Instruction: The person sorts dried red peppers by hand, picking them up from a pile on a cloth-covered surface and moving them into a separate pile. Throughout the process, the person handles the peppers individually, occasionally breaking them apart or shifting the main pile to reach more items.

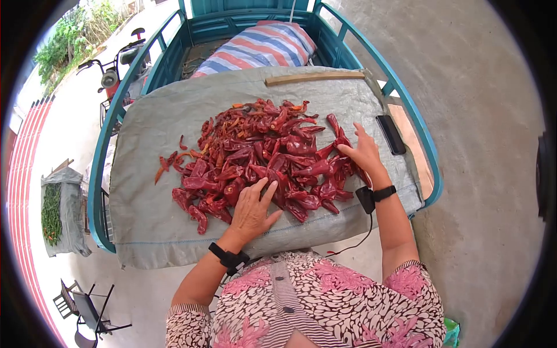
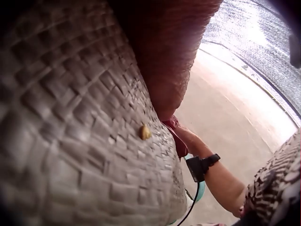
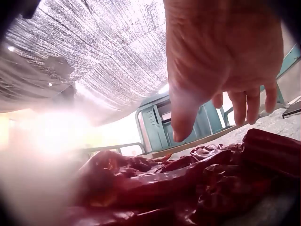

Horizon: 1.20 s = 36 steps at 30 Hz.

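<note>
Taking the pile of wrinkled red chili peppers [image 1: 255, 153] as our landmark, we have a printed blouse [image 1: 336, 290] nearest us, on the pile's near side. Black straps circle both wrists, the right one [image 1: 384, 193] with a cable running down from its small box. We see the left hand [image 1: 250, 209] at the pile's near edge, its fingers spread and loosely extended over the peppers, gripping nothing that we can make out. The right hand [image 1: 366, 153] is above the pile's right edge, fingers extended and apart, holding nothing; we cannot tell whether its thumb touches a pepper. Beneath the pile, we see a grey woven sheet [image 1: 145, 226] spread across a teal cargo bed [image 1: 217, 7]. A black phone [image 1: 390, 134] lies on the sheet to the pile's right, just beyond the right hand. Behind the pile, we find a wooden strip [image 1: 313, 78] along the sheet's far edge, then a red, white and blue striped bag [image 1: 261, 46]. Beyond the pile to the far left stand a two-wheeler [image 1: 110, 78] and, farthest from us, green plants [image 1: 69, 40].
</note>
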Tool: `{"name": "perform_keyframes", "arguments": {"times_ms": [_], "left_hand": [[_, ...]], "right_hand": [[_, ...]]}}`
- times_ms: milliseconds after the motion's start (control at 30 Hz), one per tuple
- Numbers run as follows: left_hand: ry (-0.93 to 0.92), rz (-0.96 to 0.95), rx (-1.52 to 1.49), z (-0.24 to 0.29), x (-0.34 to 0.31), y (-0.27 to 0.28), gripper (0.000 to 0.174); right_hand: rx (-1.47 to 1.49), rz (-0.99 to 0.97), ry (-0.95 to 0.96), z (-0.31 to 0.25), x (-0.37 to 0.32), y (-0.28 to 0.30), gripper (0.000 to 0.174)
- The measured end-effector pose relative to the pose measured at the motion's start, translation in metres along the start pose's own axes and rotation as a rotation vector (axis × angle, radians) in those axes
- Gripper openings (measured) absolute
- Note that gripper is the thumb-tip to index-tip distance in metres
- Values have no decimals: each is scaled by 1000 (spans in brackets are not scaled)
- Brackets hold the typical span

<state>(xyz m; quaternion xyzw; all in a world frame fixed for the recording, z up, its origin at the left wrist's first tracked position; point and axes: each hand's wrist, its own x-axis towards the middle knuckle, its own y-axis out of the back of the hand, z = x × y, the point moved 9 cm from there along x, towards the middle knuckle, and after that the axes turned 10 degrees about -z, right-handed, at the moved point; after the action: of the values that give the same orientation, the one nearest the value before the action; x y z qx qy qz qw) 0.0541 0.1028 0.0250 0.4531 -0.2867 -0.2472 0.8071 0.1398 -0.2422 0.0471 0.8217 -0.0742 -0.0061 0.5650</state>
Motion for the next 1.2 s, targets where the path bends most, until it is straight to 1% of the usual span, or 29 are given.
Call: {"name": "perform_keyframes", "arguments": {"times_ms": [100,200,300,333,400,500,600,700,733,800,833,933,967,1000,1067,1167,1200], "left_hand": [[25,-13,14,0,-1,0,87],[45,-14,32,-1,-1,-1,87],[66,-18,38,-3,-1,-1,86],[72,-20,40,-3,-1,-1,86],[77,-18,44,-2,-1,0,85],[75,-7,51,-2,-1,-1,84],[75,-7,60,-3,-1,0,83],[82,-10,65,-2,-2,-1,82],[82,-12,67,-2,-1,0,82],[82,-12,68,-2,-1,0,82],[81,-13,68,-2,-1,0,81],[75,-9,69,-2,-1,0,81],[74,-6,68,-2,-2,-1,81],[64,3,62,-1,-3,-1,79],[44,23,54,0,-4,1,75],[-27,99,247,35,2,25,65],[-33,81,167,45,10,30,60]], "right_hand": [[42,-157,-94,20,38,-39,96],[171,-114,-109,32,58,-56,78],[66,-143,-190,36,68,-67,54],[86,-131,-218,35,69,-67,49],[122,-107,-275,35,71,-67,42],[179,-113,-241,39,78,-72,38],[432,-103,-93,36,82,-69,33],[582,16,12,15,63,-16,26],[618,50,9,13,55,1,21],[622,52,-34,11,34,33,21],[575,-5,-51,19,29,36,21],[408,-113,-118,53,13,10,22],[507,-156,-121,60,3,-4,25],[473,-72,-120,59,-6,-1,29],[509,-22,-122,59,-20,2,30],[853,-75,-123,39,-37,0,23],[873,-22,-91,28,-44,3,21]]}}
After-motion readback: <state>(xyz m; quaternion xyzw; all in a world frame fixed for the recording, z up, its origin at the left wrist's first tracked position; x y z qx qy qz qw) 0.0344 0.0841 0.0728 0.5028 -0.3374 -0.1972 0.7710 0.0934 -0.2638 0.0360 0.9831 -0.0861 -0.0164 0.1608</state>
